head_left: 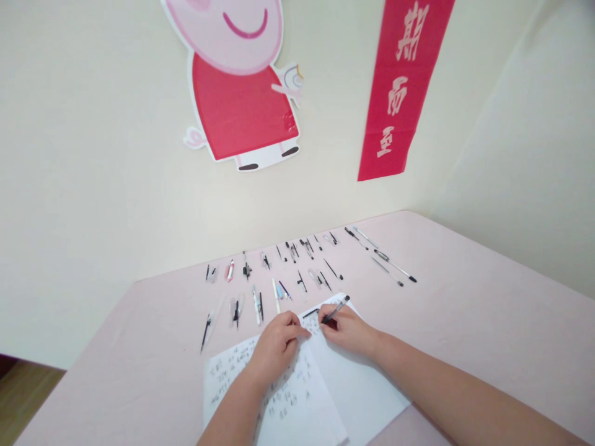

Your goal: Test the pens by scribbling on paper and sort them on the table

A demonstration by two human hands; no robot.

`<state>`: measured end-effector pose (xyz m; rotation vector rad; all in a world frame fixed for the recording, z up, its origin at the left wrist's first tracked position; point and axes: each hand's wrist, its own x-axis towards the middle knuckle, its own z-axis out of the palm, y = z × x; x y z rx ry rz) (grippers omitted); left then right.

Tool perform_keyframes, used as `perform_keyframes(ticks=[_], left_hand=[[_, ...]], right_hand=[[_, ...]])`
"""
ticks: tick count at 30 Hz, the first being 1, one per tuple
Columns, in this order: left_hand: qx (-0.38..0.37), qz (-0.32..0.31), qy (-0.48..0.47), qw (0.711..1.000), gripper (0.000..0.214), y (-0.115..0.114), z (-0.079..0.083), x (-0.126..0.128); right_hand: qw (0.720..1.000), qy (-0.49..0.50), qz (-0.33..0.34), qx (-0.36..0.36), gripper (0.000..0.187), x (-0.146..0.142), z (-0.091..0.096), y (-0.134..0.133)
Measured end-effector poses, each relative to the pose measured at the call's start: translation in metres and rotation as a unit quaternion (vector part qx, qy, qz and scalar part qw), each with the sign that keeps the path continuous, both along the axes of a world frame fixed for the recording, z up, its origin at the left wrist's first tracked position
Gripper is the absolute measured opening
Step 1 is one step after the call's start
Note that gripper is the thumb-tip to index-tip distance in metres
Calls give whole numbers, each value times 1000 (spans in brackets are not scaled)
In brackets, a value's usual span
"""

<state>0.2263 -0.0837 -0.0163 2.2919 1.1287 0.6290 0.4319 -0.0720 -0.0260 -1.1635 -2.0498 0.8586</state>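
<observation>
An open notebook (pixel 372 396) lies on the table, its left page covered in handwriting and its right page written only near the top. My right hand (pixel 351 331) grips a pen (pixel 335 311) with a clear barrel and a dark end, its tip hidden behind my fingers at the top of the right page. My left hand (pixel 279 341) rests on the upper left page near the fold, index finger stretched toward the right page and the others partly bent, holding nothing. A thin black pen part (pixel 310 313) lies at the notebook's top edge between both hands.
Several pens and pen parts lie in rows behind the notebook, among them a red-and-white pen (pixel 230 271) and a white-and-blue pen (pixel 256 305). Longer pens (pixel 395 266) lie at the right. The pink-covered table (pixel 488 322) meets a wall bearing a pig cutout (pixel 244 114) and red banner (pixel 379 118).
</observation>
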Motion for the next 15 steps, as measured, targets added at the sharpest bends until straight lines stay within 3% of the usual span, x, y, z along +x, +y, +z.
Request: perform_keyframes(ticks=[8, 15], left_hand=[[3, 0, 1, 1000, 50, 0, 0, 0], [1, 5, 1, 1000, 47, 0, 2, 1]], right_hand=[[1000, -4, 4, -4, 15, 1, -3, 1], [996, 55, -75, -14, 6, 4, -1, 8]])
